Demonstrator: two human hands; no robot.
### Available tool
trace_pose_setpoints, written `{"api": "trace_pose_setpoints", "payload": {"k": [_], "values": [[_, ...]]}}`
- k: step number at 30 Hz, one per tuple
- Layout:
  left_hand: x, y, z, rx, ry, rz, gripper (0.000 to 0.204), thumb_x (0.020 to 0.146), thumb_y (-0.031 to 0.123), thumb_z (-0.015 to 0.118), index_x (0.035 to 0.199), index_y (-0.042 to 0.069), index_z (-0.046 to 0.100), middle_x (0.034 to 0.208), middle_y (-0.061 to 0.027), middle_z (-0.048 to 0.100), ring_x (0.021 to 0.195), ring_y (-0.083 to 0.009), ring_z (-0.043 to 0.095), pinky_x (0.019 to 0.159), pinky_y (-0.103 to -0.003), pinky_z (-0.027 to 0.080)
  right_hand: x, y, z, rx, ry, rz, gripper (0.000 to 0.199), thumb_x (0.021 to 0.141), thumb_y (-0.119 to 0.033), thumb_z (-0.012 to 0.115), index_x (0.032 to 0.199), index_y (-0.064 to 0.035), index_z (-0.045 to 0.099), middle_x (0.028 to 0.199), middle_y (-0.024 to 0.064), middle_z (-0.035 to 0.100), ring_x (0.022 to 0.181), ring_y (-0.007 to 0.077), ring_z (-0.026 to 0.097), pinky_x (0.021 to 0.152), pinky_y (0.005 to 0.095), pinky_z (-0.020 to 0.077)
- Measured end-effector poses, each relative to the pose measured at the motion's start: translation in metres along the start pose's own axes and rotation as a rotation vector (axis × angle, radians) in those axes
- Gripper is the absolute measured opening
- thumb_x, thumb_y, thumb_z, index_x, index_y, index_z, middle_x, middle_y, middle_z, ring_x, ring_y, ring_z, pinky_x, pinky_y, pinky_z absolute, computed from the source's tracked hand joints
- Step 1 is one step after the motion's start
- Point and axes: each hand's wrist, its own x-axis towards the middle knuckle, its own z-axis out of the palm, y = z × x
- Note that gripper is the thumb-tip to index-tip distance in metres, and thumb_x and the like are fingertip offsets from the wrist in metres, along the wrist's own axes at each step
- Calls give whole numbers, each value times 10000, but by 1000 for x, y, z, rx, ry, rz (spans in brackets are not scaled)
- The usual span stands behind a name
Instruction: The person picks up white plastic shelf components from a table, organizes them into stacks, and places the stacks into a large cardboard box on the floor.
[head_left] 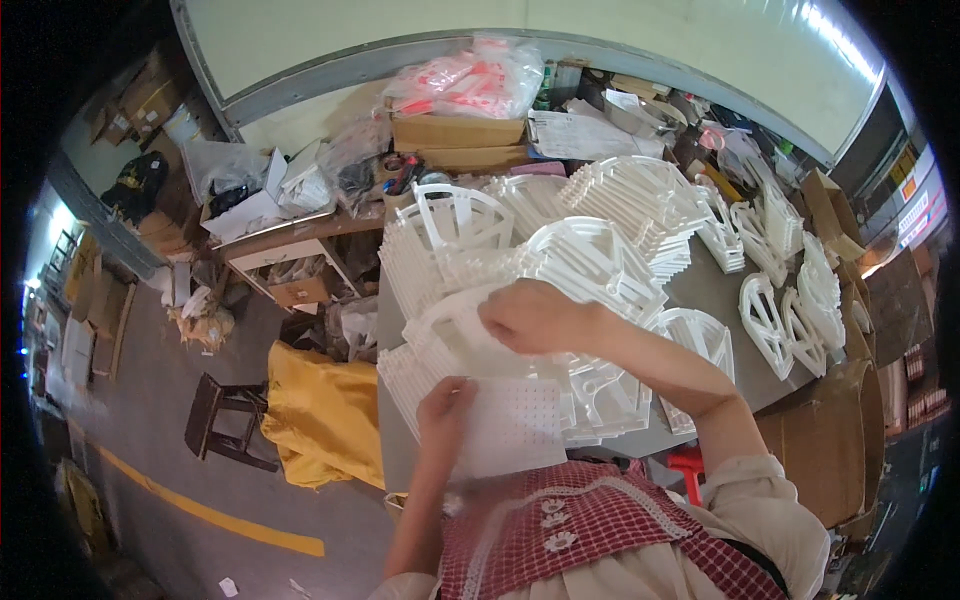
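My left hand [447,402] pinches the left edge of a white sheet [512,428] printed with rows of small reddish marks, like a sheet of labels. The sheet hangs in front of me at the near side of the table. My right hand [535,317] is over the white plastic pieces, its fingers curled together; whatever they hold, if anything, is hidden. Beneath and left of it lies a pale curved plastic part [450,322], slightly blurred. Around both hands are stacks of white fan-shaped plastic frames [590,255].
More white frames [765,320] lie at the table's right side. A cardboard box [825,440] stands by its right edge. Plastic bags [465,80] on cartons sit at the back. Left of the table are a yellow cloth [325,415] and a dark wooden stool [228,420].
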Motion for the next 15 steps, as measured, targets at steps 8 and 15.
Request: {"api": "trace_pose_setpoints", "payload": {"k": [8,15], "values": [[14,-28,-6,134,-25,49,213,896,157,631,963,-42,671,794,-18,628,709,-71,532,641,-233,429,26,17,34,-209,-142,197,152,779,-186,613,773,-44,668,822,162,672,788,328,663,673,419,500],[16,-27,-7,170,-4,54,222,879,158,641,967,-43,671,814,-85,682,771,-127,609,727,-285,486,10,-6,27,-147,-194,384,505,795,-523,615,852,-33,723,860,165,693,818,322,669,708,445,513]]}}
